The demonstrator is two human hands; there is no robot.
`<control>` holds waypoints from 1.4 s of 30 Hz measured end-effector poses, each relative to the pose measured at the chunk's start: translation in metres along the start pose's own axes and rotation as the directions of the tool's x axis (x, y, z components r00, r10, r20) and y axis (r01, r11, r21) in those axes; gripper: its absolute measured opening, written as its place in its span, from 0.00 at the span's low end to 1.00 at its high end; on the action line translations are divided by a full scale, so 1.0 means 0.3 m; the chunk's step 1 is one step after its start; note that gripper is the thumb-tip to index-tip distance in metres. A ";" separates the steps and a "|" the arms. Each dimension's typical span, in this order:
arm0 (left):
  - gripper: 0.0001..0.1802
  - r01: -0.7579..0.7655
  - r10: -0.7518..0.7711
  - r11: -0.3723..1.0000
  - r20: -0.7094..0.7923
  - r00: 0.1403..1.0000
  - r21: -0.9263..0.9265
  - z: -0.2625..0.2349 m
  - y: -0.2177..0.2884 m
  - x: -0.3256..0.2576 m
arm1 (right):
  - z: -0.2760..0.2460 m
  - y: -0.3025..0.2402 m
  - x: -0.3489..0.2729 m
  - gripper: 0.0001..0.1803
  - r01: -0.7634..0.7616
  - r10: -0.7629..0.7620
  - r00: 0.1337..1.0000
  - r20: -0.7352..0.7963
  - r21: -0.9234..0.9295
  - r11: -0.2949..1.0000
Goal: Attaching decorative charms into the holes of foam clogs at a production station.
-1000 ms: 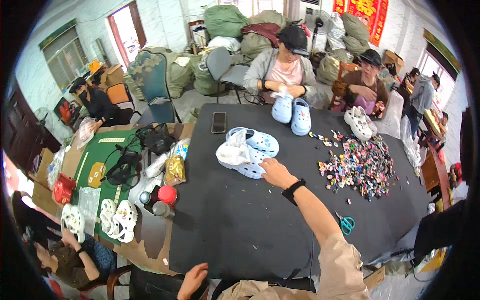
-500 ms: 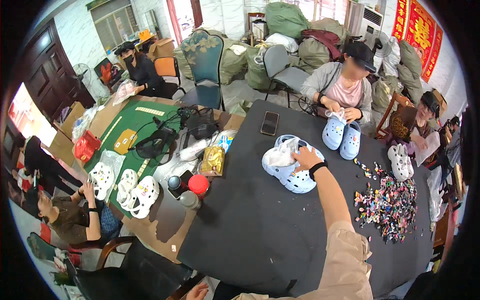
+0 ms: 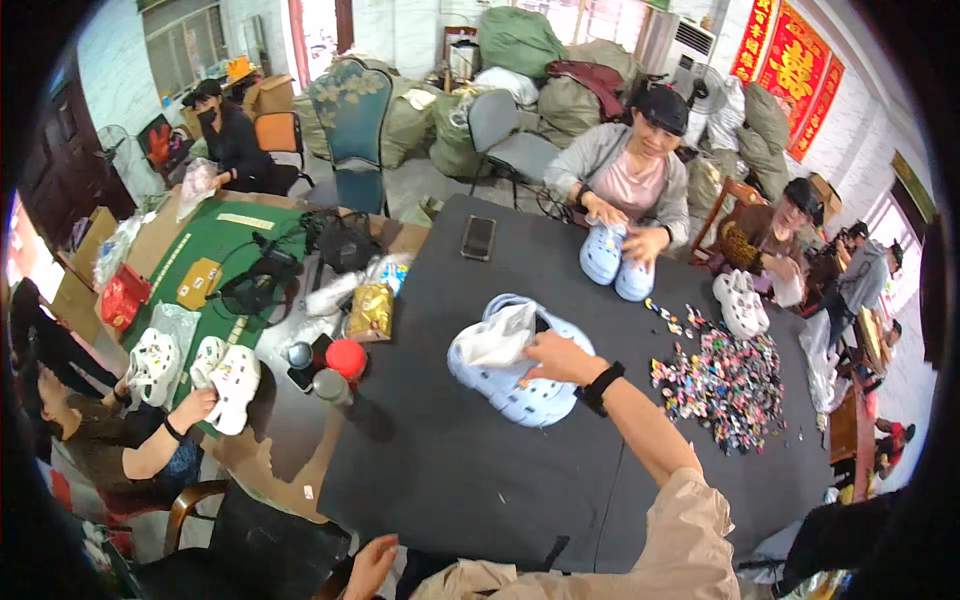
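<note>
A pair of light blue clogs (image 3: 530, 402) rests on the black table in front of me, one beside the other. White stuffing, thin like paper or plastic (image 3: 497, 338), fills the opening of the left one. My right hand (image 3: 560, 360), with a black band at its wrist, is on the clogs, fingers closed at the rim beside the stuffing. Its fingertips are partly hidden against the shoe. Down at the lower edge, my left hand (image 3: 372, 568) hangs off the table's near side, empty, with its fingers loosely apart and partly cut off.
Several small colourful shoe charms (image 3: 725, 385) lie heaped on the right, near white clogs (image 3: 742, 303). Across the table a person handles blue clogs (image 3: 603, 255). A phone (image 3: 479, 239) lies farther back. On the left table stand a red-lidded jar (image 3: 346, 358) and white clogs (image 3: 235, 385).
The blue clogs have come nearer to me along with my right hand. My left hand shows more at the lower edge. The whole view has turned right. The person opposite has raised their head.
</note>
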State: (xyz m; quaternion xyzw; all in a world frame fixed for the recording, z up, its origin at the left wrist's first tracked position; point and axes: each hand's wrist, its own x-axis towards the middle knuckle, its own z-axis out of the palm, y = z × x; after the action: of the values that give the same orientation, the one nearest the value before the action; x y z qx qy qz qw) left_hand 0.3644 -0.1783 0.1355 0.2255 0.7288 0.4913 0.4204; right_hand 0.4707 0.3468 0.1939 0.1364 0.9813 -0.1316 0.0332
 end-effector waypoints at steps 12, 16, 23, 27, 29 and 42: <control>0.37 -0.440 0.387 0.858 0.228 0.893 0.266 -0.003 0.220 0.201 | 0.310 -0.710 -0.309 0.21 0.303 -0.310 0.941 0.135 0.071 0.950; 0.42 -0.487 0.327 0.813 0.441 0.836 0.319 0.055 0.270 0.204 | 0.177 -0.669 -0.392 0.21 0.255 -0.224 0.964 -0.140 0.269 0.929; 0.54 -0.532 0.247 0.733 0.563 0.789 0.424 0.087 0.240 0.193 | 0.104 -0.580 -0.696 0.12 -0.217 0.485 0.790 -0.376 0.568 0.794; 0.50 -0.621 0.298 0.640 0.598 0.744 0.453 0.081 0.229 0.212 | 0.241 -0.612 -0.859 0.10 -0.351 0.622 0.750 -0.226 0.661 0.664; 0.43 -0.584 0.394 0.724 0.476 0.786 0.366 0.068 0.240 0.250 | 0.312 -0.639 -0.908 0.12 -0.387 0.601 0.791 -0.114 0.667 0.637; 0.29 -0.560 0.261 0.711 0.580 0.772 0.425 0.235 0.320 0.484 | 0.583 -0.723 -0.814 0.33 -0.421 0.693 0.710 0.123 0.863 0.278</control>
State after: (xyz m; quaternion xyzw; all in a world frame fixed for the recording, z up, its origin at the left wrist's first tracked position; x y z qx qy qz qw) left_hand 0.3359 0.0063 0.1541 0.6172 0.6422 0.2585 0.3739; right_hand 0.6505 0.0355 0.1042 0.4891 0.6649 -0.5492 -0.1309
